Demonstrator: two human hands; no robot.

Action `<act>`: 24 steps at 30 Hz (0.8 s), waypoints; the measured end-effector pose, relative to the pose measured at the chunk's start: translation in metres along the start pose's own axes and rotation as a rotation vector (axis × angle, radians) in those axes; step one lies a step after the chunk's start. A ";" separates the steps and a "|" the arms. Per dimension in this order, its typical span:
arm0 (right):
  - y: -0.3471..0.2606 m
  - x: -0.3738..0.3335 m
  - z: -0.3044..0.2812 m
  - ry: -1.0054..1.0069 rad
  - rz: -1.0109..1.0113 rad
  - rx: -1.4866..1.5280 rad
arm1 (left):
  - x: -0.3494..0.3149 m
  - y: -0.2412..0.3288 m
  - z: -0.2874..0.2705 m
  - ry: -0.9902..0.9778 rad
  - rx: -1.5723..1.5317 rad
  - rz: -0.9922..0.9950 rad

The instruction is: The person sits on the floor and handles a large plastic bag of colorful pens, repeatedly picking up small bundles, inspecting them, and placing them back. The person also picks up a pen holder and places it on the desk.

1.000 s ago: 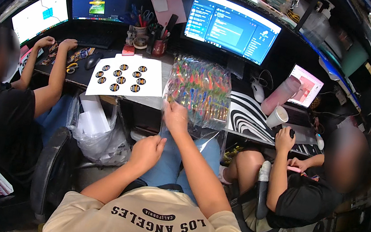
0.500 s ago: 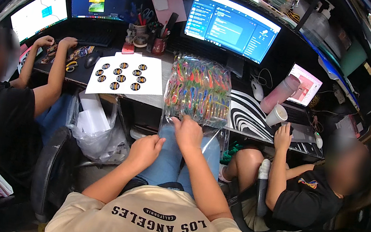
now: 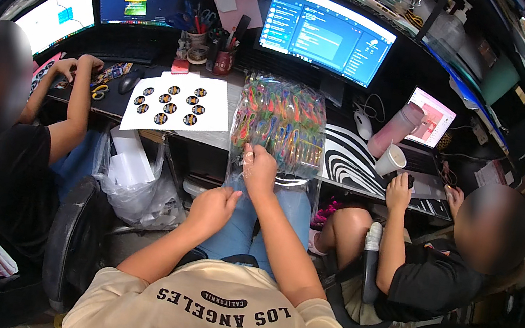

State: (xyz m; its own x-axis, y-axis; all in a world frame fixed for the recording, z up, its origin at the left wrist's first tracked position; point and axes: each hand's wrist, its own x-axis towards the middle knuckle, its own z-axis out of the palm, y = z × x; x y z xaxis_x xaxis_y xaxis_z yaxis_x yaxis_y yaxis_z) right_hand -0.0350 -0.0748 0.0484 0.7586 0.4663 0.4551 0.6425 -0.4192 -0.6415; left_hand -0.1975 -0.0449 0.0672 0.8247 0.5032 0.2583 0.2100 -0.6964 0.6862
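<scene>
A clear plastic bag [image 3: 280, 136] holds rows of multicoloured looped cords in bundles. It rests on the front of the desk, and its see-through lower end hangs past the edge over my lap. My right hand [image 3: 259, 174] is closed on the lower left part of the bag, fingers curled and thumb on top; crinkled film shows beside the thumb. My left hand [image 3: 215, 210] is a closed fist just below and to the left, at the bag's lower left end, pinching the film. The fingertips of both hands are partly hidden.
A white sheet of round dark stickers [image 3: 180, 103] lies left of the bag. To the right are a striped desk mat [image 3: 351, 160], a paper cup [image 3: 391, 161] and a pink tumbler [image 3: 399, 131]. Co-workers sit on both sides. A plastic sack [image 3: 136, 189] hangs below the desk.
My right hand has moved up and left along the bag, its thumb now higher. My left hand has shifted slightly right. The right co-worker's other hand now shows by the laptop.
</scene>
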 end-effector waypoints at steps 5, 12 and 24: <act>0.004 -0.004 0.009 -0.028 -0.046 -0.131 | 0.001 -0.002 -0.005 -0.031 0.044 -0.016; -0.007 -0.020 -0.027 -0.173 0.061 -0.174 | 0.000 -0.001 -0.012 -0.066 0.035 -0.054; 0.016 -0.033 -0.045 -0.002 0.173 -0.303 | 0.000 0.000 -0.012 -0.038 -0.006 -0.029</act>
State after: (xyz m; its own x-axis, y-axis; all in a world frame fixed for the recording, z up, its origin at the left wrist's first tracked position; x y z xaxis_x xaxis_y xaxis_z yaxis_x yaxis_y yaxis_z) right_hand -0.0451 -0.1314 0.0510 0.8589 0.3697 0.3545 0.5079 -0.7041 -0.4962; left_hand -0.2036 -0.0387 0.0751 0.8373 0.5037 0.2124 0.2312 -0.6784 0.6974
